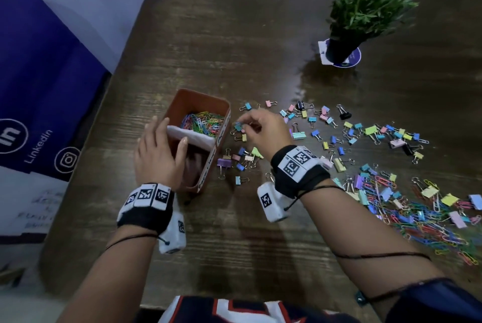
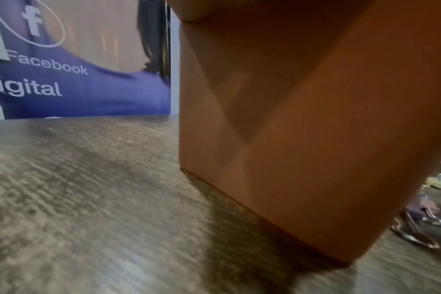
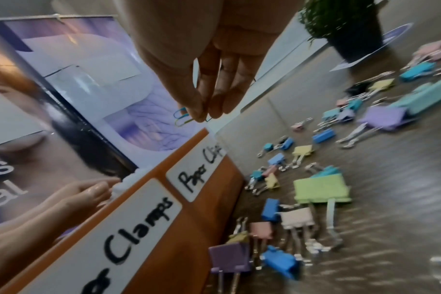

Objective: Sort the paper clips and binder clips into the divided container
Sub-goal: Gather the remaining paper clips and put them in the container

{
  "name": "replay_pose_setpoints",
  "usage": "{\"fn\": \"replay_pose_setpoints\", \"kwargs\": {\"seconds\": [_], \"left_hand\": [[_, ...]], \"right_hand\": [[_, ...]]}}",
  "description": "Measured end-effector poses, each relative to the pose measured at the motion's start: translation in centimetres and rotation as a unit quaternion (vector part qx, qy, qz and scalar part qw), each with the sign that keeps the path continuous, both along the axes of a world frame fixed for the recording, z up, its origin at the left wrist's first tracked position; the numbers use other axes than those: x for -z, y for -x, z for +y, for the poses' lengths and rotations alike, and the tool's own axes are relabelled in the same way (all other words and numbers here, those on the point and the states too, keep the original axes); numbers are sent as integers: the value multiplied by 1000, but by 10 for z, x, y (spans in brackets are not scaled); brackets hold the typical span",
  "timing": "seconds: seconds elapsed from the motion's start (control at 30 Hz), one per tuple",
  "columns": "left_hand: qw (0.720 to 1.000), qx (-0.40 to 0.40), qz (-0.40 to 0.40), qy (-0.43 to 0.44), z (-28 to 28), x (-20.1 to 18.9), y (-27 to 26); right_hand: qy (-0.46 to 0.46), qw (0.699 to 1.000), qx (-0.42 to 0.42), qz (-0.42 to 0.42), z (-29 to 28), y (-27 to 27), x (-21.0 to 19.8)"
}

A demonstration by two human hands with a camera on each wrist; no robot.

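An orange-brown divided container (image 1: 223, 124) stands left of centre on the dark wooden table; its wall fills the left wrist view (image 2: 290, 139). Several coloured paper clips (image 1: 203, 122) lie in its far compartment, behind a white divider (image 1: 199, 139). My left hand (image 1: 168, 132) grips the container's left wall, thumb inside by the divider. My right hand (image 1: 243, 124) hovers just right of the container's far end and pinches a blue and a green paper clip (image 3: 180, 118) above the rim. Labels read "Paper Clips" (image 3: 202, 171) and "Clamps" (image 3: 139, 224).
Pastel binder clips (image 1: 336, 127) are scattered right of the container, some close under my right wrist (image 1: 242, 158). A mixed heap of paper clips and binder clips (image 1: 417, 218) lies at the right. A potted plant (image 1: 365, 9) stands far right. A banner (image 1: 39, 88) borders the table's left edge.
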State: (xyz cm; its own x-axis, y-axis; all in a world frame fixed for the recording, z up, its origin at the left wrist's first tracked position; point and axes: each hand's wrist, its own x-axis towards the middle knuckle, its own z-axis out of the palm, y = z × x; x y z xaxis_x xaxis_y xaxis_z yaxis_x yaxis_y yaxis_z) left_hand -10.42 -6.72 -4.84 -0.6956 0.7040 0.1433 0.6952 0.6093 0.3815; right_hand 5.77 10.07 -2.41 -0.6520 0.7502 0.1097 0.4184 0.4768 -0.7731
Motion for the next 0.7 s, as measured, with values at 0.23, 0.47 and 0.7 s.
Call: {"fn": "replay_pose_setpoints", "kwargs": {"seconds": [0.23, 0.47, 0.7], "left_hand": [[1000, -2, -11, -9, -1, 3, 1], [1000, 1, -11, -8, -2, 1, 0], [1000, 9, 3, -17, 0, -3, -1]], "right_hand": [[-54, 998, 21, 10, -19, 61, 12], [-111, 989, -27, -99, -25, 49, 11], [-101, 992, 34, -60, -7, -10, 16]]}}
